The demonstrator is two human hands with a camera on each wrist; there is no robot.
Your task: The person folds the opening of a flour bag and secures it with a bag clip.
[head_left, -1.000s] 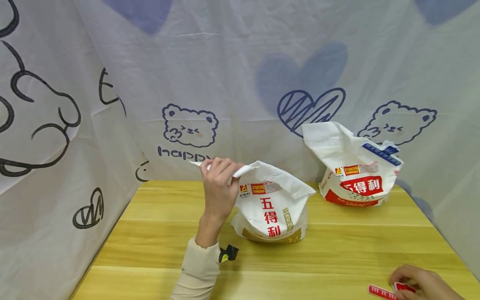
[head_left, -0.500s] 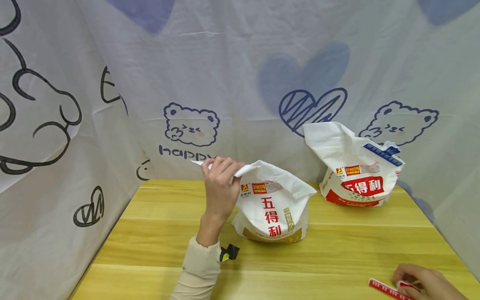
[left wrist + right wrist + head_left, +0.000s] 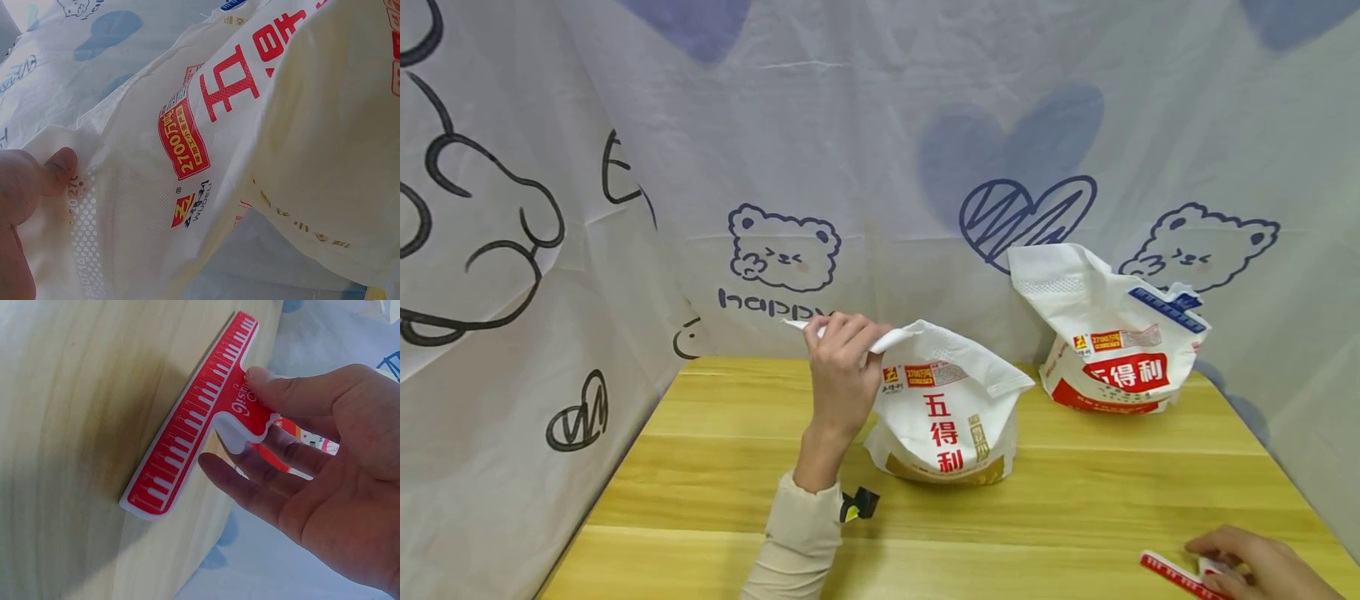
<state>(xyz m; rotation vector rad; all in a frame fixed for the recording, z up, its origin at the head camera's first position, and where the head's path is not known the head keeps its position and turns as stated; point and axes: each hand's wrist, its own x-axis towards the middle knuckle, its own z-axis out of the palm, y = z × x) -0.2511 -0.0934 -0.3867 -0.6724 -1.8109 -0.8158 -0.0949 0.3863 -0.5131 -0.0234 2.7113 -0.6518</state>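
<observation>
Left of the gold-banded bag (image 3: pixel 942 400), we note a cream sleeve (image 3: pixel 797 533) and the left hand (image 3: pixel 842 375), fingers curled over the bag's upper left corner; grip clamped on the fabric, thumb flat beside a dotted strip. The bag itself stands on the wood-grain table (image 3: pixel 700 475): white, creased, red characters running down the front, small red and yellow labels above, gold band at the base. Its top edge is drawn up at the left and slopes down at the right.

Right of this bag and farther back we see a red-banded bag (image 3: pixel 1120 367), a blue clip (image 3: pixel 1168 308) across its upper right. Nearer us, right of the gold-banded bag, lies a red clip (image 3: pixel 190 419), white-edged, with piano-key markings. The right hand (image 3: pixel 331 444) pinches its lettered handle between thumb and fingers.
</observation>
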